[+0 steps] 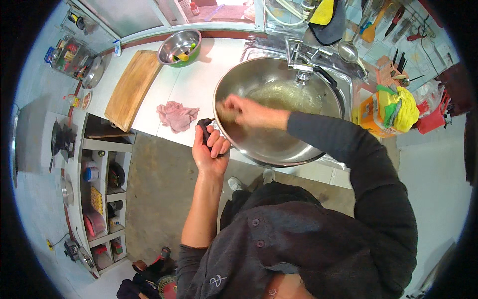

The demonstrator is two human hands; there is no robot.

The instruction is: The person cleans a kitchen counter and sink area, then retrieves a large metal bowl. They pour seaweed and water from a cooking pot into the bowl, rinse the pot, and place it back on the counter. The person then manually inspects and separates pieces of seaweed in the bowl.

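A large steel wok [283, 142] with two dark handles sits over the sink, tilted, with some yellowish water inside beneath the faucet [301, 67]. My left hand [213, 144] grips its black side handle [204, 129] at the left rim. Inside the wok, by the left wall, is my right hand [242, 110], blurred, with its fingers closed on a brownish scrubber [226, 112] whose exact kind cannot be told. To the left of the handle a crumpled pink cloth [177, 116] lies on the white counter.
A wooden cutting board [132, 89] and a steel bowl [180, 48] with green and yellow pieces stand at the left. Utensils hang at the upper right, among them a ladle [348, 51]. An orange container [377, 117] draped with yellow-green cloths is right of the sink. Shelves [106, 144] stand lower left.
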